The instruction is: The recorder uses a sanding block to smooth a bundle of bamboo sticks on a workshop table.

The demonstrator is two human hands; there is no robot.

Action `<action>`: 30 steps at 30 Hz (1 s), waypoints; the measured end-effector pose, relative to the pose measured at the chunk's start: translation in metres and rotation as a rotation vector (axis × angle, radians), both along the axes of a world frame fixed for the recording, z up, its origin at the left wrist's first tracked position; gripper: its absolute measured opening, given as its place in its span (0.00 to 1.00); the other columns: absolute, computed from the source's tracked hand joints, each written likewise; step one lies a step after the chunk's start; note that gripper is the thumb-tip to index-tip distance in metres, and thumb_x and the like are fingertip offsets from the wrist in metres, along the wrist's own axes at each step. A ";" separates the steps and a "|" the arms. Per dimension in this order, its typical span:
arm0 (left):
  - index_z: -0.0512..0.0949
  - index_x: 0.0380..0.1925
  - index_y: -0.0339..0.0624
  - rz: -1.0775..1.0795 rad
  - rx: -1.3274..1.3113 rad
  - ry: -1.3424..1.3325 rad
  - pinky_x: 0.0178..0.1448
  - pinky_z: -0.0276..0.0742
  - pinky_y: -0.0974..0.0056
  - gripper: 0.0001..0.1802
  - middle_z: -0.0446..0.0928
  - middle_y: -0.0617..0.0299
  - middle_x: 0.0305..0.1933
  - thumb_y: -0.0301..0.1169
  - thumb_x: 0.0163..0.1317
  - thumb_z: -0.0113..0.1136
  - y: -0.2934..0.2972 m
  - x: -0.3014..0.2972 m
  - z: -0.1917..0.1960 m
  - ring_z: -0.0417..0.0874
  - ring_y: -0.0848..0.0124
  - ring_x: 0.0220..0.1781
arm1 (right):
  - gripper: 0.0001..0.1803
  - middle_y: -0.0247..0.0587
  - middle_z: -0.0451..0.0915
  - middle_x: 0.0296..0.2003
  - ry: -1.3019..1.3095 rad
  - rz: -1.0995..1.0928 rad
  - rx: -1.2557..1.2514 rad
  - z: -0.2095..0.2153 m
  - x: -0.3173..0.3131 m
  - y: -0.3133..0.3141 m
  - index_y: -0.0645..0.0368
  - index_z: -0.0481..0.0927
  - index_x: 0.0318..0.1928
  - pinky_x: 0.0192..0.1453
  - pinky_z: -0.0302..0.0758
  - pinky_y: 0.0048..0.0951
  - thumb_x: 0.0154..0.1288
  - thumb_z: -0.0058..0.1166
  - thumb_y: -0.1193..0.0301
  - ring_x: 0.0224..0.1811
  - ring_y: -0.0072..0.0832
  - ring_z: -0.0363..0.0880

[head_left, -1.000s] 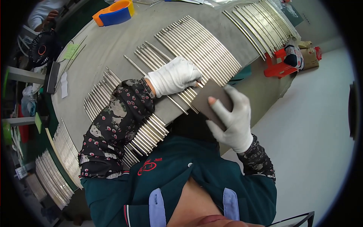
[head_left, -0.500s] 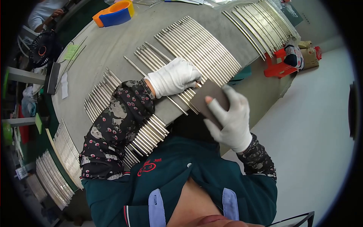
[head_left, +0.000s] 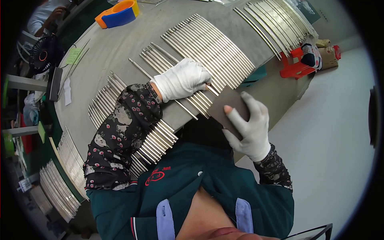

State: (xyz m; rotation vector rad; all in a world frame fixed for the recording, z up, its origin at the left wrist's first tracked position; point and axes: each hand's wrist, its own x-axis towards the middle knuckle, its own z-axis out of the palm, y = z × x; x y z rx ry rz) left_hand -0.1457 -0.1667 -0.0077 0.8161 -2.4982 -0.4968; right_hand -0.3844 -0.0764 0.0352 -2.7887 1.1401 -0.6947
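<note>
In a white glove with bare fingertips, my left hand (head_left: pixel 182 81) is closed around a thin metal rod (head_left: pixel 213 91). The rod's near end sticks out between that hand and a flat, dark grey-brown sanding block (head_left: pixel 221 105). My right hand (head_left: pixel 253 132), gloved the same way, grips the block from the right, thumb on its face. Whether the block touches the rod tip I cannot tell. Under and beside my left hand lie several loose rods (head_left: pixel 195 105). Beyond it a dense row of silver rods (head_left: pixel 208 48) is spread, their near ends toward the table edge.
More rods (head_left: pixel 160 140) lie under my left forearm, and others (head_left: pixel 276 26) at the far right. A blue and orange tape dispenser (head_left: pixel 119 15) stands on the grey table (head_left: pixel 100 52). Right of the table is a red plastic stool (head_left: pixel 293 66) with things on it. A black fan (head_left: pixel 43 54) stands left.
My right hand and the sanding block have shifted slightly right, away from my left hand. More of the held rod's end shows. My left hand has stayed nearly in place.
</note>
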 end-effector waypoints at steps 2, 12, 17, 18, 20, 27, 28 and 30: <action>0.76 0.28 0.40 -0.003 -0.016 -0.012 0.41 0.74 0.56 0.09 0.77 0.56 0.27 0.33 0.55 0.63 -0.002 -0.001 -0.002 0.80 0.56 0.33 | 0.30 0.57 0.67 0.55 -0.043 -0.205 -0.067 -0.016 -0.012 -0.011 0.52 0.77 0.51 0.56 0.68 0.42 0.41 0.67 0.70 0.52 0.50 0.68; 0.75 0.40 0.44 0.119 -0.316 -0.055 0.45 0.73 0.58 0.18 0.76 0.62 0.40 0.28 0.47 0.67 0.008 0.018 0.026 0.77 0.61 0.41 | 0.31 0.54 0.67 0.56 -0.110 -0.261 -0.033 -0.016 -0.034 -0.001 0.53 0.77 0.52 0.57 0.68 0.42 0.41 0.64 0.74 0.53 0.47 0.66; 0.58 0.68 0.48 0.291 -0.132 -0.340 0.72 0.51 0.43 0.46 0.52 0.41 0.71 0.65 0.55 0.53 0.022 0.086 0.012 0.52 0.43 0.72 | 0.33 0.54 0.67 0.56 -0.082 -0.137 0.086 -0.024 -0.026 0.025 0.53 0.77 0.50 0.54 0.69 0.43 0.35 0.67 0.72 0.50 0.47 0.69; 0.54 0.69 0.49 0.315 -0.103 -0.465 0.73 0.46 0.42 0.50 0.49 0.39 0.72 0.68 0.55 0.48 0.025 0.091 0.006 0.48 0.42 0.74 | 0.33 0.54 0.67 0.56 -0.101 -0.129 0.100 -0.030 -0.022 0.027 0.53 0.77 0.50 0.53 0.69 0.43 0.35 0.67 0.71 0.50 0.47 0.69; 0.50 0.71 0.49 0.335 -0.074 -0.594 0.74 0.41 0.40 0.53 0.45 0.38 0.73 0.72 0.55 0.43 0.024 0.093 -0.002 0.43 0.40 0.75 | 0.32 0.54 0.67 0.56 -0.122 -0.116 0.142 -0.035 -0.014 0.030 0.52 0.77 0.50 0.52 0.69 0.43 0.36 0.67 0.71 0.49 0.47 0.69; 0.53 0.70 0.45 0.343 -0.039 -0.556 0.75 0.36 0.40 0.50 0.46 0.40 0.73 0.71 0.59 0.37 -0.006 0.071 -0.001 0.44 0.43 0.76 | 0.32 0.54 0.67 0.55 -0.177 -0.108 0.138 -0.039 -0.003 0.029 0.51 0.77 0.50 0.51 0.69 0.43 0.37 0.67 0.69 0.49 0.47 0.69; 0.53 0.70 0.45 0.343 -0.041 -0.555 0.75 0.36 0.40 0.50 0.46 0.40 0.73 0.71 0.59 0.37 -0.009 0.072 -0.003 0.44 0.43 0.76 | 0.32 0.54 0.67 0.55 -0.161 -0.112 0.155 -0.037 -0.002 0.030 0.51 0.76 0.51 0.51 0.69 0.42 0.37 0.67 0.69 0.49 0.47 0.69; 0.57 0.69 0.46 0.476 -0.201 -0.417 0.74 0.39 0.40 0.45 0.50 0.42 0.73 0.63 0.60 0.47 -0.015 0.077 -0.009 0.46 0.46 0.76 | 0.33 0.54 0.67 0.55 -0.146 -0.118 0.173 -0.036 -0.002 0.030 0.51 0.76 0.51 0.51 0.70 0.42 0.37 0.67 0.69 0.49 0.47 0.69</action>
